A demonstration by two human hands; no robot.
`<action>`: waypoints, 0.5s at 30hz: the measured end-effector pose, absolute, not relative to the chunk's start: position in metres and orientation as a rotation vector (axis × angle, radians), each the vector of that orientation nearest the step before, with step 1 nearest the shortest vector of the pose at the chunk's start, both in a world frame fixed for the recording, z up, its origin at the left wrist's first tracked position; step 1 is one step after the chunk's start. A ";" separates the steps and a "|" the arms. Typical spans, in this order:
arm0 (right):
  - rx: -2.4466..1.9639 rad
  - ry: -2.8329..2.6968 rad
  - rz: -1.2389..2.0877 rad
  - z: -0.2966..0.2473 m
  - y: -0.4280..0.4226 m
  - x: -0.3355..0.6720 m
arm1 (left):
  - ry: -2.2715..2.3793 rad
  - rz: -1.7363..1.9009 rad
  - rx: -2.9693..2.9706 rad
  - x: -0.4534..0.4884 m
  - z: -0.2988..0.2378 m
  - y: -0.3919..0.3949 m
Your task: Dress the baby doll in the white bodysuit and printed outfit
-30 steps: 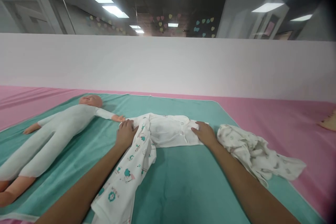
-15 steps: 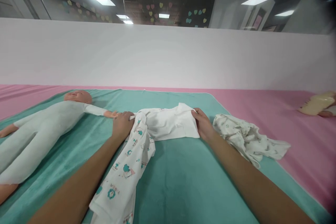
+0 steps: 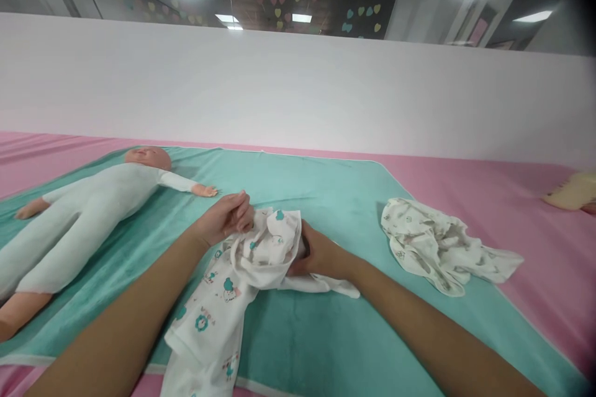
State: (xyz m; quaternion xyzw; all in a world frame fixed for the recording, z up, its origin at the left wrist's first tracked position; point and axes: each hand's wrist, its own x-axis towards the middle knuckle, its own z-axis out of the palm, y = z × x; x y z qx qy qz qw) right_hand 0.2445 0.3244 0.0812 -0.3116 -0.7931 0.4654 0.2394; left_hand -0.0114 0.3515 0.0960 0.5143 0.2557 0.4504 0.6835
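Note:
A white baby garment with teal animal prints [image 3: 233, 298] lies on the teal towel [image 3: 335, 198], its upper part gathered into a bunch between my hands. My left hand [image 3: 226, 220] pinches the top of the bunch with fingers closed. My right hand [image 3: 316, 254] grips the bunch from the right, its fingers mostly hidden in the cloth. A baby doll in a pale one-piece [image 3: 88, 205] lies on its back to the left, its arm stretched toward my left hand.
A second crumpled white printed garment [image 3: 442, 245] lies at the towel's right edge. Pink sheet [image 3: 488, 192] surrounds the towel. A white partition wall [image 3: 298, 93] runs along the far side. A beige object [image 3: 570, 192] sits at far right.
The garment's flat upper part has been gathered up into a bunch. My right hand moved left toward my left, and both hands closed on the cloth and pulled nearer to me.

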 end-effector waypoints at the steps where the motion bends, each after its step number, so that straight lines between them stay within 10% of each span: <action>1: -0.786 -2.223 1.221 0.084 0.317 0.240 | 0.594 1.057 1.144 -0.009 0.096 0.352; 15: -0.816 -2.386 0.577 0.057 0.303 0.197 | 0.967 0.894 1.311 0.006 0.079 0.358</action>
